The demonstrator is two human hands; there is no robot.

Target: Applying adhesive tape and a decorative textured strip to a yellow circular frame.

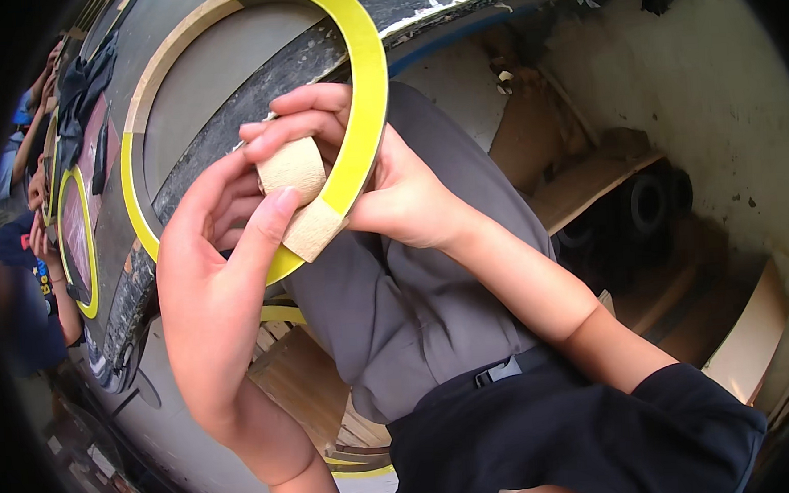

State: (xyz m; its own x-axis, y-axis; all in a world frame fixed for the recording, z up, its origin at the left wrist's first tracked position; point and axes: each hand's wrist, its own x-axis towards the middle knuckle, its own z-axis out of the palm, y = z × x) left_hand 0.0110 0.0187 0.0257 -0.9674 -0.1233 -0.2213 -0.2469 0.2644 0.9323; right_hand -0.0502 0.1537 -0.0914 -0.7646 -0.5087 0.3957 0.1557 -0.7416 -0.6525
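Left hand (213, 265) closed on a beige tape roll (292, 173), thumb across its lower edge, the roll sitting within the opening of a yellow ring (368, 78), by a beige-covered stretch of rim; right hand (405, 201) grips that rim from the right, its fingers reaching through toward the roll. Ring's upper left arc also beige, tilted above the grey tabletop (242, 62) and the person's grey trousers (462, 180). Far left, a co-worker's hand (39, 238) beside a second yellow ring (91, 271).
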